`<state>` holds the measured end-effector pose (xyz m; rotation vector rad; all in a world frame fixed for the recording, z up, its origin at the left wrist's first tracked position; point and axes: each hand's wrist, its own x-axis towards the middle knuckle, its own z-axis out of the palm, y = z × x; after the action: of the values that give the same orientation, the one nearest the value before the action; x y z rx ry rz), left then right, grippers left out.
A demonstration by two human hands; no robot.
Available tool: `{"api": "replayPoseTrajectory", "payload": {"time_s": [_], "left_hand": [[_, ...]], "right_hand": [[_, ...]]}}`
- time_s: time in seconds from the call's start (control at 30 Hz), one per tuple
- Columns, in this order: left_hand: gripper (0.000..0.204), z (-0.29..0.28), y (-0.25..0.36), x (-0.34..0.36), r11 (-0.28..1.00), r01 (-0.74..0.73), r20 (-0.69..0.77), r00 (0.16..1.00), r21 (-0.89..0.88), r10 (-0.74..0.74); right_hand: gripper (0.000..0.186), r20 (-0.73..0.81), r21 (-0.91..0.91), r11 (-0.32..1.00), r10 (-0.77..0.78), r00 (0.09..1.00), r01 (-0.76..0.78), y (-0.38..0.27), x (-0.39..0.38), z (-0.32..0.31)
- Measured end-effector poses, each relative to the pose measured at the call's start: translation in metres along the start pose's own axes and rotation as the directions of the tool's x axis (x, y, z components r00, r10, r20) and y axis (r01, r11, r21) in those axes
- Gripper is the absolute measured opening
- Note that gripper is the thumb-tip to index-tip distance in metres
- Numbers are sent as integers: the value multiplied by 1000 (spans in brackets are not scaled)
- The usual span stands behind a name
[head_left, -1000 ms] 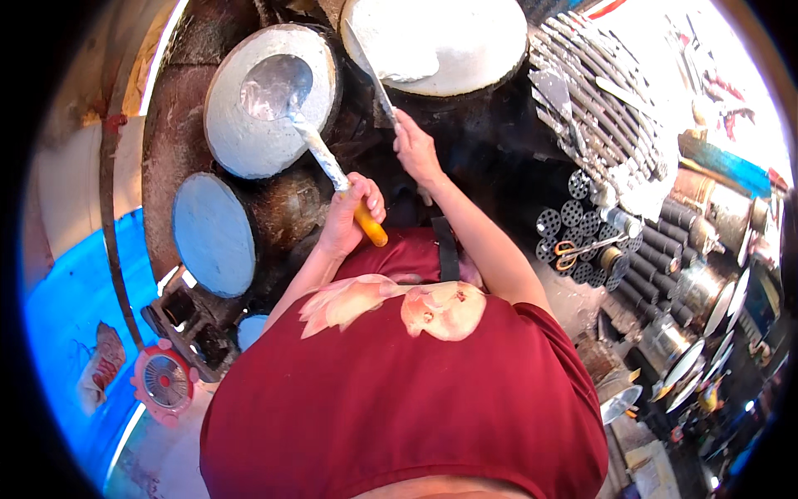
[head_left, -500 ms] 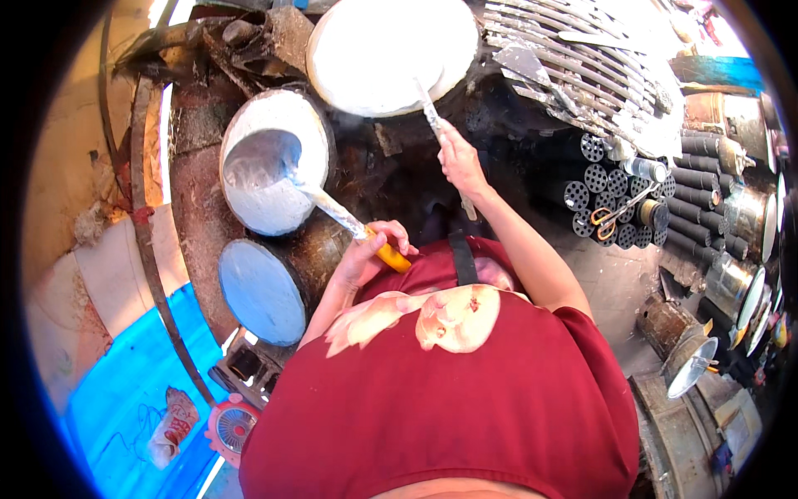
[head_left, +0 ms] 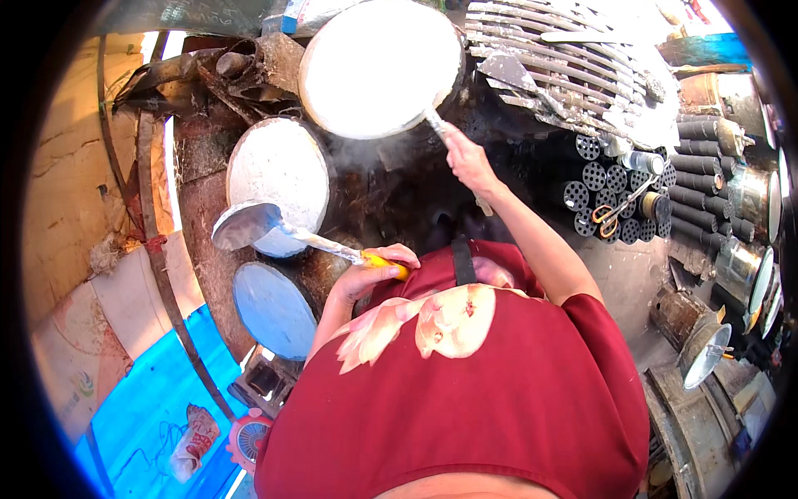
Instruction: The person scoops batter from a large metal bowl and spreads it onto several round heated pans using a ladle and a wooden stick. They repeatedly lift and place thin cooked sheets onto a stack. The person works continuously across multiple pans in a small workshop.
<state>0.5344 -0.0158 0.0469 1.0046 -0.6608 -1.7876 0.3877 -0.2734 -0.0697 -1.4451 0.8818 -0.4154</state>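
My left hand [head_left: 380, 273] grips the yellow handle of a long ladle [head_left: 248, 225]. The ladle's grey bowl hangs over the near-left rim of a round pan with a white surface [head_left: 278, 166]. In my right hand [head_left: 472, 169] is a long flat-handled tool, perhaps a spatula [head_left: 435, 123]; its far end meets the near-right edge of a large round white pan [head_left: 378, 71]. Glare washes out that pan's surface, so what lies on it cannot be made out. A third round, bluish-white surface [head_left: 274, 311] sits nearer me on the left.
A slatted rack [head_left: 557, 58] dusted white stands at the far right. Black honeycomb coal briquettes [head_left: 605, 204] are stacked on the right, with orange-handled scissors [head_left: 609, 218] and a glass jar [head_left: 644, 162] on top. Blue sheeting [head_left: 141, 416] and a pink fan [head_left: 249, 437] are at the lower left.
The ladle's bowl has moved left and toward me, from over the middle white pan to its near rim. My right hand has shifted slightly right and nearer, with its tool at the large pan's edge.
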Motion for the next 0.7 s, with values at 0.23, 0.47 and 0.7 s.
{"api": "replayPoseTrajectory", "payload": {"time_s": [0.23,0.47,0.7], "left_hand": [[35,-1,9,9,998,61,-21,998,-5,-61],[28,-2,11,23,992,-46,-84,996,-121,36],[23,-3,19,30,971,-167,-155,978,-173,141]], "right_hand": [[38,7,-10,999,37,999,-37,28,9,-44],[49,95,-748,636,-179,979,189,23,9,-63],[51,-68,-765,628,-300,951,143,4,92,-76]]}}
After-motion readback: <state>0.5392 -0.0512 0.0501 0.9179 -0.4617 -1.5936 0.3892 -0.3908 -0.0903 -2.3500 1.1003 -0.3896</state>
